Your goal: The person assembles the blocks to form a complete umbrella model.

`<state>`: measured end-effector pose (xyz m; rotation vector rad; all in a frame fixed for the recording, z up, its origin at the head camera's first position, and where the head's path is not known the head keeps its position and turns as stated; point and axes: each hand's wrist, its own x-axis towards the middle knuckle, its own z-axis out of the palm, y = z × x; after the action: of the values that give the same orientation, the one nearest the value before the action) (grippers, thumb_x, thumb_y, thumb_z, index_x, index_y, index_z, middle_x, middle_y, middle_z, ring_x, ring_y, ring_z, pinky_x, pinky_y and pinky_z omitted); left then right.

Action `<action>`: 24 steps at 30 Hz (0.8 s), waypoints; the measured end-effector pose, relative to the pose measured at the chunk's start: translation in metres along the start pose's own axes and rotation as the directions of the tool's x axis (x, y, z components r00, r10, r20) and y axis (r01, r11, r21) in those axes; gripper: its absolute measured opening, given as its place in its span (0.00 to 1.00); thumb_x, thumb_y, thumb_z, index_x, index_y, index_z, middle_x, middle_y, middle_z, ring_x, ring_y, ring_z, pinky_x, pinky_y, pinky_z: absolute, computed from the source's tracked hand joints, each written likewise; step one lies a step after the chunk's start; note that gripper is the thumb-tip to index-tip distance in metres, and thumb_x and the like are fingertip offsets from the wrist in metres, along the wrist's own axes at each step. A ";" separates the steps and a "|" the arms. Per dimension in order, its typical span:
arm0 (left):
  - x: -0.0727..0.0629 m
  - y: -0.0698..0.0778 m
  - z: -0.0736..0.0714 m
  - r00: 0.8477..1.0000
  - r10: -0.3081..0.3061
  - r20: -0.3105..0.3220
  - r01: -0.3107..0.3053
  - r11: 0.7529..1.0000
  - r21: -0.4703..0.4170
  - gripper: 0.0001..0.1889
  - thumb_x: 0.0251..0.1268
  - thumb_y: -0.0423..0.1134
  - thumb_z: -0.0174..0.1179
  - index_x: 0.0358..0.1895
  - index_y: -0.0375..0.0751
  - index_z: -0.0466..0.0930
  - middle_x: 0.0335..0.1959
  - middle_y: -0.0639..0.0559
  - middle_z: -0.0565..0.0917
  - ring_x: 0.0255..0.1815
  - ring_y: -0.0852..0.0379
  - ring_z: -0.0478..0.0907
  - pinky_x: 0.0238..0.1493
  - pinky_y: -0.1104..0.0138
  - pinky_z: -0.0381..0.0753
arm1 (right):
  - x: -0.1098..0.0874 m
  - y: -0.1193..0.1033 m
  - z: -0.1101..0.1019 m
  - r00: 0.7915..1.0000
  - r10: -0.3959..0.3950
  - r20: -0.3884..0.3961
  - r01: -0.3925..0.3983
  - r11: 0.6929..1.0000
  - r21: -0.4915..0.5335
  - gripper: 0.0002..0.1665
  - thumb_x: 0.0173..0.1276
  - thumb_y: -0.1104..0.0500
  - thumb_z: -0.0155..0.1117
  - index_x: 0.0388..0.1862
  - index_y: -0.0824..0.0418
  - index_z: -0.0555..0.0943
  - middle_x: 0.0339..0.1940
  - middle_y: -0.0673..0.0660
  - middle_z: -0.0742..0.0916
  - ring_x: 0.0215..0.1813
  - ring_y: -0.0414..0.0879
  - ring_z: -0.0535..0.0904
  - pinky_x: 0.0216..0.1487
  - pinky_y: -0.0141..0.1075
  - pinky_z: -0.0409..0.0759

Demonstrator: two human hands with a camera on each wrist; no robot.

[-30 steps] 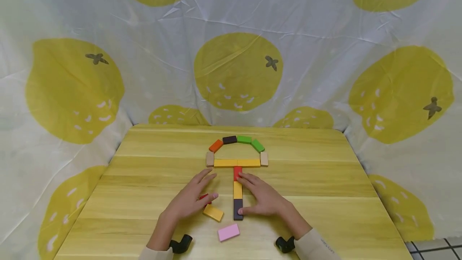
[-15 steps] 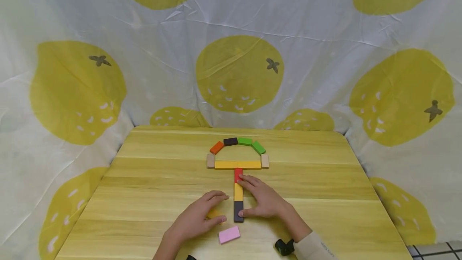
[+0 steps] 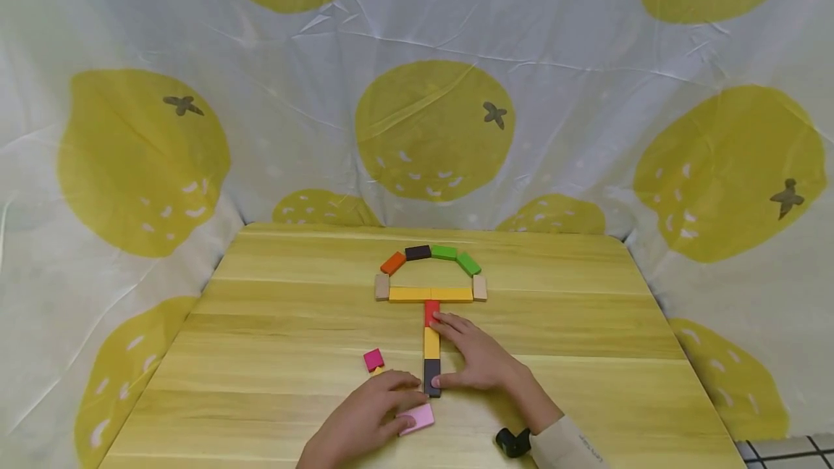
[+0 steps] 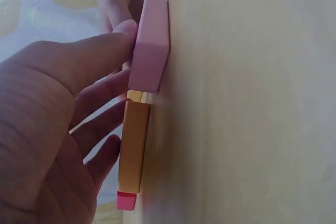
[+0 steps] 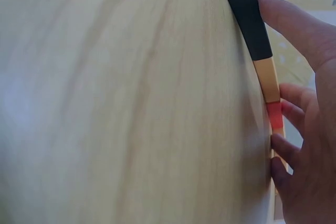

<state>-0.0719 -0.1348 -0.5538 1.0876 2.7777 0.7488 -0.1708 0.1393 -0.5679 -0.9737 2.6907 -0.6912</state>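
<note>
My left hand (image 3: 371,415) is over a pink block (image 3: 423,417) near the front of the table, its thumb right at the block and its fingers loosely bent along the far side. In the left wrist view the pink block (image 4: 152,45) lies flat, with the thumb tip overlapping its upper face. My right hand (image 3: 478,357) rests beside a column of blocks: fingertips at the red block (image 3: 432,310), thumb on the black block (image 3: 431,375). Between those two is a yellow block (image 3: 431,343). The right wrist view has the thumb touching the black block (image 5: 249,19).
Two long yellow blocks (image 3: 430,295) cross the column's top. Beige, orange, black and green blocks form an arch (image 3: 443,252) above. A magenta block (image 3: 373,360) and a partly hidden yellow block (image 4: 134,145) lie left of the column. A lemon-print cloth (image 3: 430,129) hangs behind the table.
My left hand has moved right and toward the front, past the loose yellow block to the pink one, uncovering the magenta block. My right hand stays at the column.
</note>
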 end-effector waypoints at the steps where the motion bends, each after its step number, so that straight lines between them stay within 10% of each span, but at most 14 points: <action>1: -0.001 0.000 0.001 1.000 0.002 -0.004 -0.002 1.000 0.005 0.18 0.76 0.53 0.59 0.64 0.64 0.82 0.66 0.60 0.80 0.68 0.55 0.76 0.67 0.52 0.78 | 0.000 0.000 0.000 1.000 0.003 0.002 -0.003 1.000 0.004 0.61 0.58 0.20 0.64 0.85 0.41 0.57 0.86 0.45 0.59 0.85 0.53 0.56 0.77 0.59 0.67; 16: -0.012 0.009 0.002 0.996 -0.016 -0.088 0.011 0.998 -0.056 0.14 0.77 0.44 0.60 0.60 0.58 0.86 0.59 0.62 0.82 0.59 0.60 0.80 0.60 0.59 0.84 | -0.001 -0.002 -0.001 1.000 -0.005 -0.001 0.005 1.000 0.025 0.60 0.58 0.22 0.66 0.84 0.45 0.59 0.85 0.46 0.60 0.85 0.54 0.56 0.77 0.60 0.66; 24: -0.012 0.016 0.005 0.998 -0.062 -0.028 0.057 0.984 -0.168 0.15 0.81 0.49 0.52 0.58 0.59 0.87 0.59 0.60 0.82 0.58 0.61 0.80 0.58 0.62 0.85 | -0.001 -0.002 -0.002 1.000 -0.009 0.010 0.009 1.000 0.022 0.61 0.58 0.21 0.65 0.84 0.44 0.59 0.86 0.47 0.60 0.85 0.54 0.55 0.77 0.60 0.67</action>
<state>-0.0517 -0.1301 -0.5520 0.9659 2.7014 0.9812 -0.1702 0.1393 -0.5653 -0.9819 2.6662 -0.7143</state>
